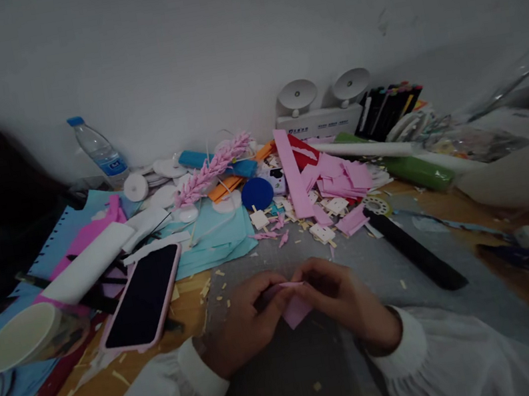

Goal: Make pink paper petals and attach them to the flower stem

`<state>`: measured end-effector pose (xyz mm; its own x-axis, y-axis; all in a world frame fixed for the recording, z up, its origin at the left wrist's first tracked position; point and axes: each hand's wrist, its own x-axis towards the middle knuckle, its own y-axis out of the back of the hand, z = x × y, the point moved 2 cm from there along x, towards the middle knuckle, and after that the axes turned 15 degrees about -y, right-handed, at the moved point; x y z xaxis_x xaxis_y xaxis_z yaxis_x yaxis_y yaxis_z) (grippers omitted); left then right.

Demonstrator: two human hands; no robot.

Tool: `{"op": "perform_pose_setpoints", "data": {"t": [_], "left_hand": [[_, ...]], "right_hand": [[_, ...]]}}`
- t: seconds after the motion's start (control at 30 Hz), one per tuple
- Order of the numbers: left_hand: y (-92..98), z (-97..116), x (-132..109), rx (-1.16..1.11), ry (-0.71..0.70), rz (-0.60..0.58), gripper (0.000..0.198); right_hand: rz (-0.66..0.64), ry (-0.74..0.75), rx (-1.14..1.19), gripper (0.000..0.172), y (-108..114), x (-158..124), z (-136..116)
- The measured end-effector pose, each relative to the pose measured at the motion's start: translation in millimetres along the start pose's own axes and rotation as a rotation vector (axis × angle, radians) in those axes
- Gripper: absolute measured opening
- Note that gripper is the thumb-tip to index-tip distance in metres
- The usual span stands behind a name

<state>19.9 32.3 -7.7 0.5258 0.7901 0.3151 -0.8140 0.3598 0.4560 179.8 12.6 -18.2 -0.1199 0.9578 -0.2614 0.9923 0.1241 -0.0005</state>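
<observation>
A small piece of pink paper [298,313] is pinched between both hands above the grey mat [295,382]. My left hand [249,322] is closed on its left side, thumb and fingertips at the top edge. From the right, my right hand [345,302] grips the same paper, and the two sets of fingertips nearly meet. The paper's lower corner hangs below the thumbs; fingers cover its upper part. Just beyond lie small pink twisted paper pieces [283,239] and a square white card with a drawn face [322,233].
A phone [144,299] and a paper cup [24,339] stand left. Pink paper pieces [344,174], a pink strip [293,173] and turquoise sheets [221,239] are heaped behind. A black cutter-like tool [418,250] lies right. A water bottle [99,151] stands against the wall.
</observation>
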Motion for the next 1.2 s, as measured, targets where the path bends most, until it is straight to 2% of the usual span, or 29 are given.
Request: {"op": "perform_pose_setpoints", "data": {"t": [0.23,0.5,0.6,0.7,0.83,1.03,1.2], "left_hand": [[-0.5,4.2,2.1,-0.068,0.016,-0.024,0.019],[-0.8,1.5,-0.2,-0.008,0.020,-0.083,0.024],[0.1,1.8,0.7,-0.094,0.043,-0.068,0.021],[0.5,3.7,3.0,-0.167,0.050,-0.062,0.021],[1.5,6.4,4.8,-0.079,0.050,-0.069,0.026],[1.8,5.0,3.2,-0.024,0.037,-0.057,0.020],[0.6,4.9,2.9,-0.037,0.030,-0.054,0.021]], "right_hand": [[-0.012,0.029,-0.012,0.025,1.7,1.0,3.0],[0.043,0.105,-0.062,0.015,2.1,-0.4,-1.3],[0.050,0.132,-0.075,0.009,1.6,-1.2,-2.2],[0.086,0.220,-0.160,0.003,1.6,-2.8,-3.2],[0.133,0.332,-0.277,0.005,2.1,-5.6,-4.4],[0.075,0.238,-0.184,0.008,0.8,-4.9,-3.9],[0.088,0.196,-0.179,0.012,0.0,-3.1,-3.0]]}}
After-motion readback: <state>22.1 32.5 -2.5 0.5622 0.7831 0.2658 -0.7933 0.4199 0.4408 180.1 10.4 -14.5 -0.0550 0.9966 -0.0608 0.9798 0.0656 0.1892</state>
